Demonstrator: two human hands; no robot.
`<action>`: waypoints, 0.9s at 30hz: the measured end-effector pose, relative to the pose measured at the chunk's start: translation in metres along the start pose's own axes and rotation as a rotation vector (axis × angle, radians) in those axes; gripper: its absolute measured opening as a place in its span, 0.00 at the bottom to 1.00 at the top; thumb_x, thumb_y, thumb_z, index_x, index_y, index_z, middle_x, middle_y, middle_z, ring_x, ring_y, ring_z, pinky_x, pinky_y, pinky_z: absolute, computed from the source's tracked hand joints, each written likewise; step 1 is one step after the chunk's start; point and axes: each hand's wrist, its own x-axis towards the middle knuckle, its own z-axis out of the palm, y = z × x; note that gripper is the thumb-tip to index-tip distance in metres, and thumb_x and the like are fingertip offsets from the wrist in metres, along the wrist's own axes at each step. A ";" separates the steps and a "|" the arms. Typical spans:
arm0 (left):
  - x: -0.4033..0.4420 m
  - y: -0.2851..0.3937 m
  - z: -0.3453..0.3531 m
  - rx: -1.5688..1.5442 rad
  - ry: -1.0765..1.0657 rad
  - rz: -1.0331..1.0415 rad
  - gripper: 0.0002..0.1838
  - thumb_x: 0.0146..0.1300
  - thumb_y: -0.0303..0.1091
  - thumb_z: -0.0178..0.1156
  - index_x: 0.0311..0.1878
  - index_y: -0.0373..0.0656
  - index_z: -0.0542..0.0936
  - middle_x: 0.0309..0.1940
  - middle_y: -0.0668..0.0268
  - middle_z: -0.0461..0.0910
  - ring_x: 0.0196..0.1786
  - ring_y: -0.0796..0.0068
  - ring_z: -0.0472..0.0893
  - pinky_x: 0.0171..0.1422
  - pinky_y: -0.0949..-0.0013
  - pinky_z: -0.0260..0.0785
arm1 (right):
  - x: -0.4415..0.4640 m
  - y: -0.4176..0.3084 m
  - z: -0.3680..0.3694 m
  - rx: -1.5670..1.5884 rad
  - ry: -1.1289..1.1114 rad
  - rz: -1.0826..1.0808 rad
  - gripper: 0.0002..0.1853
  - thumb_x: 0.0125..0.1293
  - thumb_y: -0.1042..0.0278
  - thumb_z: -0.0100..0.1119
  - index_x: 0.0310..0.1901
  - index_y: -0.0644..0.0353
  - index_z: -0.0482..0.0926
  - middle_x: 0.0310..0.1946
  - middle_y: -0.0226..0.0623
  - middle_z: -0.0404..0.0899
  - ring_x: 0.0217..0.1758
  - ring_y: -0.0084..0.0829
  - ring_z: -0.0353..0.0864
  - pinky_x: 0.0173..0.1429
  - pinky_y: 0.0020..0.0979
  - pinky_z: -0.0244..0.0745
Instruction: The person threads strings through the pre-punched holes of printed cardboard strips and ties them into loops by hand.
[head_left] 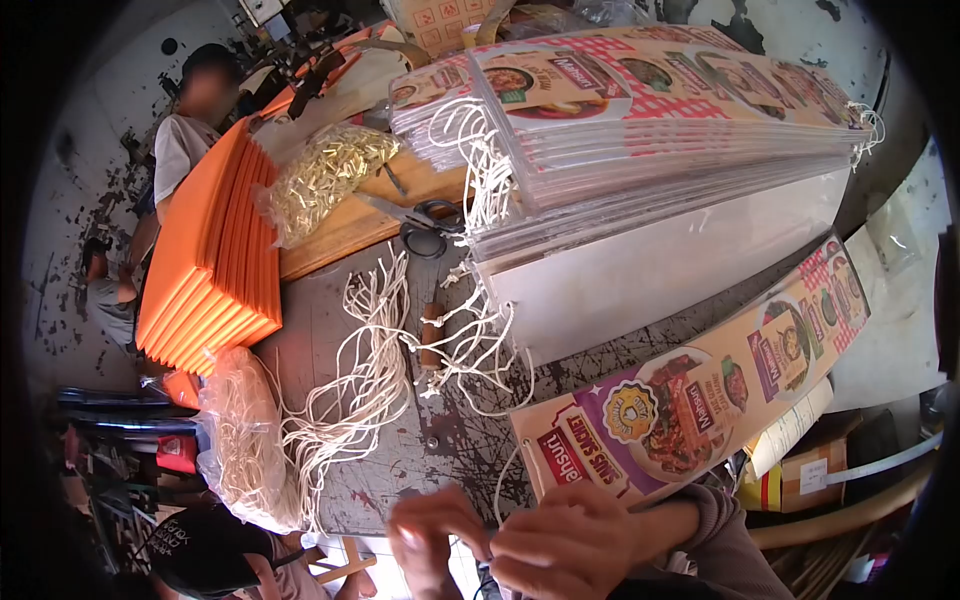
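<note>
Close together at the table's front edge are my left hand (pixel 435 535) and my right hand (pixel 565 540), both with fingers curled. What lies between their fingers is too small and blurred to make out. A long printed food banner (pixel 670 415) stretches from beside my right hand up to the right, its near end by my right wrist. A white cord (pixel 503 480) hangs from a hole at that end and runs down toward my hands. Loose white cords (pixel 370 370) lie on the dark scratched table (pixel 440 455), next to a brown wooden stick (pixel 431 335).
Stacked banners with cords (pixel 680 130) fill the back right. Orange folded sheets (pixel 215 270), a bag of gold clips (pixel 330 175), scissors (pixel 425 225) and a bag of cord (pixel 245 430) are at left. One person (pixel 190 135) sits behind; another in a black cap (pixel 205 550) is lower left.
</note>
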 end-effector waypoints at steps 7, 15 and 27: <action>-0.015 0.032 0.050 0.182 0.300 -0.605 0.13 0.68 0.39 0.46 0.30 0.41 0.69 0.18 0.70 0.66 0.20 0.81 0.65 0.25 0.78 0.57 | -0.053 -0.011 0.033 -0.145 -0.048 -0.520 0.10 0.56 0.70 0.53 0.40 0.57 0.77 0.41 0.35 0.76 0.48 0.30 0.74 0.51 0.40 0.71; -0.015 0.009 0.039 1.065 -0.120 -0.304 0.06 0.60 0.30 0.52 0.34 0.38 0.75 0.24 0.65 0.75 0.23 0.78 0.71 0.25 0.76 0.60 | -0.046 -0.008 0.026 0.504 0.114 0.528 0.04 0.60 0.77 0.51 0.34 0.63 0.67 0.41 0.50 0.74 0.46 0.48 0.78 0.39 0.36 0.75; 0.007 -0.001 0.038 1.451 -0.219 0.573 0.13 0.43 0.25 0.63 0.35 0.47 0.78 0.33 0.69 0.74 0.29 0.76 0.76 0.34 0.76 0.70 | -0.039 0.008 -0.001 0.731 -0.068 0.866 0.09 0.60 0.79 0.56 0.41 0.66 0.69 0.35 0.39 0.73 0.34 0.22 0.75 0.34 0.22 0.70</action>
